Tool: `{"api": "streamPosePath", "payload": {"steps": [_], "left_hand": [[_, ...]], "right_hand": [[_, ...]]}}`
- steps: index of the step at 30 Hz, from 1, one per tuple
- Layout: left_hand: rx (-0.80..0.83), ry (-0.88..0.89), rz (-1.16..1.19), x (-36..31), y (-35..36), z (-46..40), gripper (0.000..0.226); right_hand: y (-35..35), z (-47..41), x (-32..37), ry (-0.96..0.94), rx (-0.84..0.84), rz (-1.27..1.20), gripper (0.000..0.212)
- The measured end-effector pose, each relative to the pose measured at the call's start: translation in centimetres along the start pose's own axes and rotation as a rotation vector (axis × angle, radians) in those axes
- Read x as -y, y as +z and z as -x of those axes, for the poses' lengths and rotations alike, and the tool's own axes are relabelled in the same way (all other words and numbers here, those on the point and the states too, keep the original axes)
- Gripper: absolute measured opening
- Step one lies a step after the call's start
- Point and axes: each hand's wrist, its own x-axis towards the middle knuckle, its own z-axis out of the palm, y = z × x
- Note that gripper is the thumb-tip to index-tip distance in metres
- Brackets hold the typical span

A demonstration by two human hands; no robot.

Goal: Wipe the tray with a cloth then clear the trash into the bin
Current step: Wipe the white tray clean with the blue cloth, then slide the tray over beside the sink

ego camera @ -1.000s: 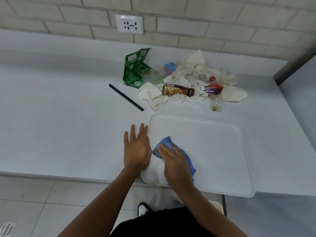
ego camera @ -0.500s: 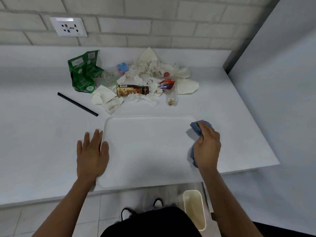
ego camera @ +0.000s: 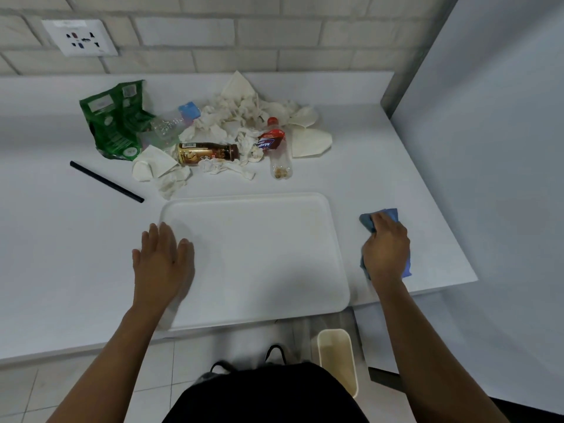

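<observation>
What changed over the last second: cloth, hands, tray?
The right hand swept the blue cloth from the tray's near-left corner across to the right and off it onto the counter, gripping it throughout. The left hand stayed flat on the tray's left edge. Trash pile untouched.

I'm seeing the white rectangular plastic tray (ego camera: 259,257) lying flat at the counter's front edge, the crumpled blue cloth (ego camera: 380,218) sitting on the counter just right of it, the heap of crumpled tissues, bottles and green wrapper (ego camera: 213,132) lying behind the tray, the cream plastic bin (ego camera: 337,358) standing on the floor below.
</observation>
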Motion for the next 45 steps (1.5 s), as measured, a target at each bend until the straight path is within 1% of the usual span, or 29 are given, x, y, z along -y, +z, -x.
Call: {"api": "streamPosePath", "payload": {"steps": [3,6,8,9,10,11,12,13,14,15,16,17,20,23,26,29,33,36,45], "left_hand": [[-0.025,-0.011,-0.039,-0.2,0.3,0.1,0.057],[-0.007,-0.019,-0.093,-0.4,0.3,0.6,0.057],[0.010,-0.038,-0.090,-0.5,0.2,0.8,0.061],[0.009,-0.042,-0.085,-0.5,0.2,0.9,0.060],[0.006,-0.040,-0.079,-0.5,0.2,1.0,0.058],[0.003,-0.037,-0.074,-0.5,0.2,1.0,0.058],[0.000,-0.034,-0.069,-0.7,0.1,1.1,0.058],[-0.009,-0.033,-0.060,-0.7,0.0,1.2,0.056],[-0.028,-0.027,-0.047,-0.7,-0.1,1.2,0.054],[-0.054,-0.018,-0.036,-0.6,-0.1,1.2,0.053],[-0.081,-0.016,-0.036,-0.4,-0.1,1.1,0.052],[-0.101,-0.033,-0.044,-0.1,-0.1,1.1,0.051],[-0.184,-0.117,-0.076,0.9,0.1,1.8,0.048],[-0.265,-0.143,-0.119,1.5,0.6,2.9,0.042],[-0.276,-0.194,-0.075,2.0,0.6,3.3,0.033],[-0.259,-0.276,-0.036,2.6,-0.1,3.3,0.029],[-0.273,-0.331,0.011,4.0,-1.3,3.8,0.029],[-0.315,-0.398,0.052,6.1,-2.4,4.8,0.028],[-0.439,-0.525,0.085,15.4,-7.2,5.6,0.031]], "right_hand": [[0.4,-0.1,-0.5,-0.036,0.059,0.064,0.048],[0.3,0.4,-0.3,-0.010,0.088,0.251,0.046],[0.0,1.0,0.6,0.008,0.018,0.364,0.041],[-0.1,1.4,1.3,-0.020,-0.051,0.366,0.038],[-0.2,1.9,2.0,-0.078,-0.133,0.315,0.035],[-0.1,2.3,2.9,-0.152,-0.200,0.209,0.033],[0.1,2.8,3.7,-0.220,-0.230,0.057,0.031],[0.5,3.3,4.7,-0.256,-0.204,-0.081,0.032],[0.9,4.0,5.5,-0.249,-0.130,-0.164,0.034],[1.3,4.7,6.3,-0.221,-0.047,-0.189,0.036],[1.7,5.3,6.8,-0.201,0.009,-0.178,0.037],[2.1,5.7,7.0,-0.192,0.030,-0.149,0.038],[2.8,6.2,6.8,-0.181,0.018,-0.092,0.038],[2.7,5.9,6.9,-0.145,0.031,-0.128,0.045],[2.6,5.4,7.5,-0.057,0.029,-0.232,0.050],[2.6,5.1,8.3,-0.039,0.048,-0.295,0.049],[3.1,5.5,10.3,-0.108,0.045,-0.316,0.047],[3.7,5.7,12.9,-0.174,0.066,-0.314,0.046],[7.2,7.9,24.1,-0.320,0.164,-0.358,0.043]]}}
